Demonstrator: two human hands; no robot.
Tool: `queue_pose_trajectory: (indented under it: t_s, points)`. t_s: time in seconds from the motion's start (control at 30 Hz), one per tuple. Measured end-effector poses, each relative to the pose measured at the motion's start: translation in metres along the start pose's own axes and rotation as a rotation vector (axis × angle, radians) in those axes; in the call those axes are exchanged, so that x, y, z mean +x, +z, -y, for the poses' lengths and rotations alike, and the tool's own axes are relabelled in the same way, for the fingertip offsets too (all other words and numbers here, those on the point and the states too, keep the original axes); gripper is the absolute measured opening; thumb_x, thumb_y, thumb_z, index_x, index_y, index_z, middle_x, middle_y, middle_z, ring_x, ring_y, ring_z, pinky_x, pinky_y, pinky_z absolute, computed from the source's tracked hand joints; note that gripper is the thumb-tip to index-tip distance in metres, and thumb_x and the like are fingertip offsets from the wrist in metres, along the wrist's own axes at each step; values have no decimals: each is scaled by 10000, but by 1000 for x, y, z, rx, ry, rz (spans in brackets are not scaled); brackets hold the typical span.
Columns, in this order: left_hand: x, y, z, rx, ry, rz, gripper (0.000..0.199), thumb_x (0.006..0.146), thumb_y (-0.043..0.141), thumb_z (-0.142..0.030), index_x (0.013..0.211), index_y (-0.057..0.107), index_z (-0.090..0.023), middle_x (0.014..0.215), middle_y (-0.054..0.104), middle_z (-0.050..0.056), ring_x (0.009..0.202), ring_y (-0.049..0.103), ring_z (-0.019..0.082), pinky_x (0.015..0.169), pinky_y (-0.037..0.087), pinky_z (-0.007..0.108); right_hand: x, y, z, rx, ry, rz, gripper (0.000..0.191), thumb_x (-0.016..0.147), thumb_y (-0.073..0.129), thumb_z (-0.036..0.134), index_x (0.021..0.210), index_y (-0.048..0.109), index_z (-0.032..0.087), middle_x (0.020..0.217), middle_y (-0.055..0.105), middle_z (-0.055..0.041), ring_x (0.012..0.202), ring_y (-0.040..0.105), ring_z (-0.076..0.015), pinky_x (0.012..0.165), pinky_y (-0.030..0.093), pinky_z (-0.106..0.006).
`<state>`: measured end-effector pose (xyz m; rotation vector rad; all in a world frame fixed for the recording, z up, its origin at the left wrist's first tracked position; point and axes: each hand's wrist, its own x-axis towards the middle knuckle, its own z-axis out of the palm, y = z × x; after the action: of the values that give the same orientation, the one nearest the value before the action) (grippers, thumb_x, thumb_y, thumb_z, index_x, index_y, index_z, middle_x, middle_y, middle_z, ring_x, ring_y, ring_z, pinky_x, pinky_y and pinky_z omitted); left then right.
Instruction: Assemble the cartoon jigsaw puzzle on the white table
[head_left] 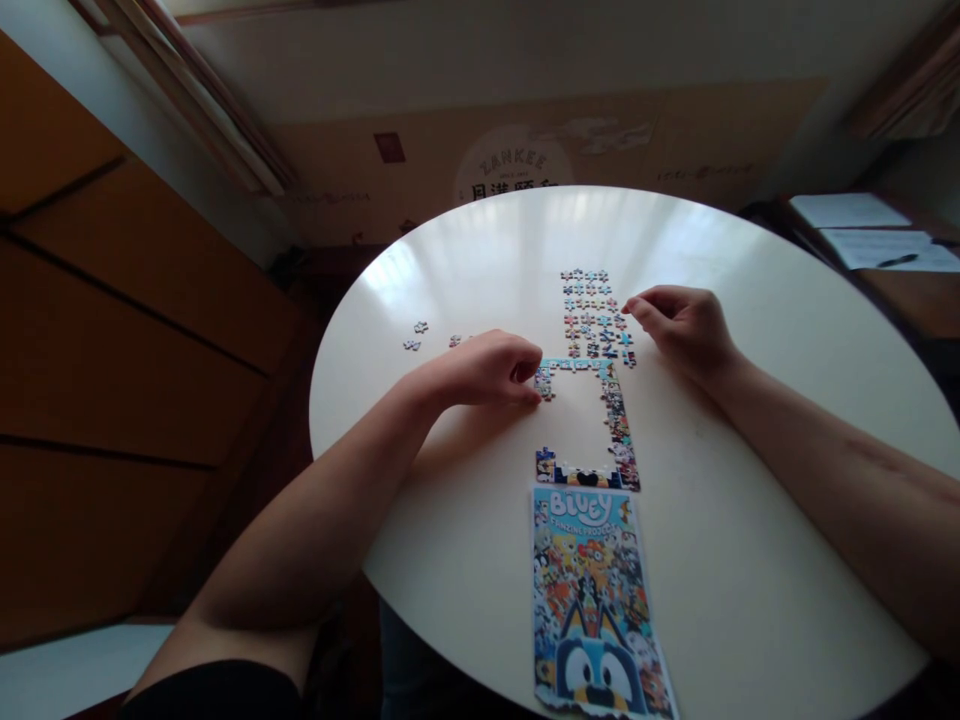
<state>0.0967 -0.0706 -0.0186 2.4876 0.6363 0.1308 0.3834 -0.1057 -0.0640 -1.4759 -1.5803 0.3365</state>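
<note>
On the round white table (465, 520), a jigsaw frame (621, 430) is partly joined, with a gap along its left side. My left hand (499, 368) is curled at the frame's upper left, its fingertips by the edge pieces; whatever lies between them is hidden. Rows of loose puzzle pieces (589, 305) are laid out beyond the frame. My right hand (679, 325) has thumb and forefinger pinched at the right edge of those rows, and anything in the pinch is too small to make out. Nearest me lies the Bluey picture sheet (592, 600), touching or almost touching the frame's bottom.
A few loose pieces (416, 336) lie on the table's left part, some close to my left forearm. Papers (877, 245) with a pen rest on a brown surface at the right. Behind the table stands a printed cardboard panel (322, 150).
</note>
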Motion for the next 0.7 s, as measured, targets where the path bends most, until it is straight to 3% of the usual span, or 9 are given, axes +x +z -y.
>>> queue_pose_trajectory:
  t_s: [0.07, 0.13, 0.27, 0.4, 0.5, 0.6, 0.7]
  points:
    - [0, -1, 1, -12, 26, -7, 335, 812, 690, -316, 631, 435, -196, 629, 492, -30, 574, 417, 103, 543, 300, 272, 0, 0, 1, 4, 9, -2, 217, 860, 633, 363, 809, 757, 192, 707, 718, -63, 614, 605, -183, 557, 428, -316]
    - [0, -2, 3, -16, 39, -112, 357, 895, 612, -394, 639, 462, -195, 623, 501, -20, 566, 420, 105, 548, 313, 272, 0, 0, 1, 6, 16, -3, 223, 858, 628, 373, 811, 752, 193, 694, 705, -57, 597, 585, -178, 538, 410, -308]
    - [-5, -9, 8, -67, -6, -573, 503, 1005, 382, -516, 636, 502, -198, 591, 499, 0, 559, 457, 122, 561, 358, 279, 0, 0, -1, -14, -13, -10, 264, 869, 615, 406, 704, 680, 210, 602, 598, -11, 549, 496, -155, 533, 372, -304]
    - [-14, -24, 17, -165, -110, -1043, 633, 1011, 243, -624, 597, 486, -211, 559, 489, 13, 531, 469, 130, 542, 386, 283, 0, 1, -1, -48, -40, -6, 515, 909, 563, 467, 507, 335, 239, 502, 273, 45, 489, 296, -122, 496, 264, -305]
    - [-25, -39, 28, -142, -209, -1325, 669, 1002, 187, -651, 573, 459, -215, 571, 504, 24, 528, 474, 129, 545, 402, 277, -2, 3, -1, -49, -33, -15, 525, 888, 600, 488, 514, 326, 240, 516, 256, 47, 500, 288, -127, 503, 270, -308]
    - [-38, -55, 47, -99, -298, -1511, 641, 1006, 215, -614, 594, 500, -214, 587, 524, 27, 566, 511, 137, 591, 431, 265, -3, 4, -4, -35, -7, -25, 469, 852, 658, 485, 530, 426, 234, 525, 345, 39, 520, 343, -139, 523, 307, -309]
    - [-50, -66, 69, -67, -377, -1555, 545, 998, 304, -518, 633, 562, -207, 622, 568, 30, 615, 544, 147, 623, 443, 260, -3, 5, -9, -30, 19, -31, 461, 838, 674, 476, 535, 428, 232, 535, 358, 39, 522, 349, -138, 527, 311, -308]
